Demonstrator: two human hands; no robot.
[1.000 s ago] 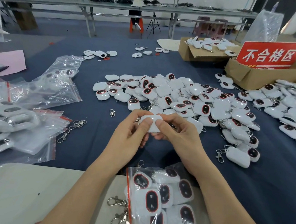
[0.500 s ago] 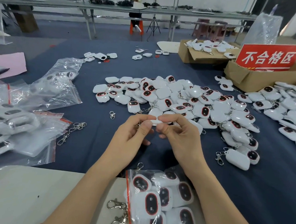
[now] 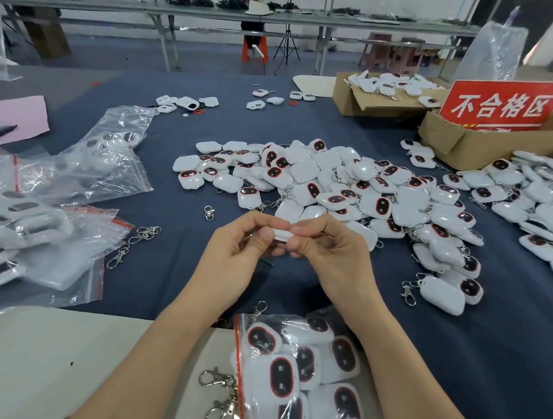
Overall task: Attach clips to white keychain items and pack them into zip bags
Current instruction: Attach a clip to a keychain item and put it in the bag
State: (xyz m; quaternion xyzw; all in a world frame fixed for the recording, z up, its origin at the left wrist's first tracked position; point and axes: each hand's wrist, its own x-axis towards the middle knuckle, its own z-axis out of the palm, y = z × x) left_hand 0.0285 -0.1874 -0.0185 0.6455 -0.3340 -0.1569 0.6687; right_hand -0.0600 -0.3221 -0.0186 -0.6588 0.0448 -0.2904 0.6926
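Left grip (image 3: 240, 250): thumb and forefinger curled in, narrow, pinching the left end of one white keychain item (image 3: 281, 233). Right grip (image 3: 335, 256): same narrow pinch on the right end, other fingers folded under. Fingertips of the two grips almost meet over the item.

The item is held above the desk (image 3: 456, 364), midway between the near edge and the centre pile, seen edge-on. Most of it is hidden by fingers. Can't tell if a clip is on it.

- Main pile of keychain items (image 3: 338, 188): desk centre, just beyond the grips. White shells, some showing a dark oval with a red rim, several with clips attached.
- Second pile (image 3: 548, 203): right edge.
- Single clipped item (image 3: 440, 294): near side of the main pile, right of the right grip.
- Zip bag (image 3: 298, 375): near edge, between the forearms, red seal strip on its left side, filled with items face up.
- Loose clips (image 3: 221, 398): touching that bag's left side, on the beige board (image 3: 31, 354).
- More clips (image 3: 144, 233) and a lone clip (image 3: 209, 212): left of the grips.
- Filled zip bags (image 3: 26, 234): left edge, overlapping each other.

Writing: the red sign (image 3: 502, 105) reads "不合格区" in white. It stands in a cardboard box (image 3: 473, 144) at the far right corner. A second box (image 3: 375, 100) just left of it holds more white items. No brand is legible on the items.
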